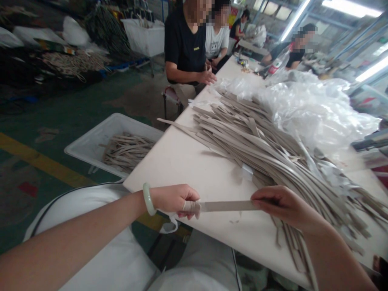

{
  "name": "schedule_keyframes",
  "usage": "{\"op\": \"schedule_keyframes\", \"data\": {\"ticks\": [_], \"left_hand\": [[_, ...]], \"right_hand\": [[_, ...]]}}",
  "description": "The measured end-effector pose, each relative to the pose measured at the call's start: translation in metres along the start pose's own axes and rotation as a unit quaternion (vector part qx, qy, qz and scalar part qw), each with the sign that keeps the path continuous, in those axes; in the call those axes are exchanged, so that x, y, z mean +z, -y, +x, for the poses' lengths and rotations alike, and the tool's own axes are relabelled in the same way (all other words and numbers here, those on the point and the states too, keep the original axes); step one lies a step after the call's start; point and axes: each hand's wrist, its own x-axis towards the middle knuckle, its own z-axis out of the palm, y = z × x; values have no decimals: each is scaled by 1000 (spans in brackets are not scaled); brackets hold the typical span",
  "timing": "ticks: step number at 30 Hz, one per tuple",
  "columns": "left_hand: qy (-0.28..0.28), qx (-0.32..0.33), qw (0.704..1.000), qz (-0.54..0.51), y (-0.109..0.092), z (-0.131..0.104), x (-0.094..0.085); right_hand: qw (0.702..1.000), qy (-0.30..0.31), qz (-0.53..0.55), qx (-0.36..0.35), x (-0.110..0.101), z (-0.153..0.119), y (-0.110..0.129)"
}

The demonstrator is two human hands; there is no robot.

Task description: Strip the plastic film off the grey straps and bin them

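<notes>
A flat grey-beige strap (227,206) is stretched between my two hands above the near edge of the table. My left hand (177,199), with a pale green bangle (148,199) at its wrist, is closed round one end, where a wrapped or folded band shows at the thumb. My right hand (285,204) pinches the strap farther along, fingers bent and pressed together. Under and beyond my right hand lies a big pile of similar straps (251,141). A curled white strip (169,226) hangs below my left hand.
Clear plastic bags (309,105) cover the pile's far side. Left of the table, a white tub (87,141) on the floor holds more straps. Co-workers sit along the table, the nearest in a black shirt (188,44). A white bin (145,36) stands behind.
</notes>
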Motion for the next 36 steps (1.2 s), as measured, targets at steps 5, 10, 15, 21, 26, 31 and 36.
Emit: {"op": "schedule_keyframes", "data": {"ticks": [5,10,15,21,26,31,36], "left_hand": [[-20,1,1000,24,4,9,6],[-30,35,998,44,1,22,18],[-27,17,998,57,-2,19,15],[0,-56,997,-45,11,24,14],[41,-50,990,-128,8,32,28],[18,-20,988,-154,-8,26,28],[-19,9,989,-146,-12,29,34]], "right_hand": [[998,43,-39,0,-1,-2,4],[991,49,-115,-53,31,8,42],[989,64,-112,-70,50,13,47],[995,35,-89,13,20,5,10],[996,53,-76,-18,11,12,26],[991,-5,-132,-9,-11,3,39],[985,24,-169,-26,2,1,50]]}}
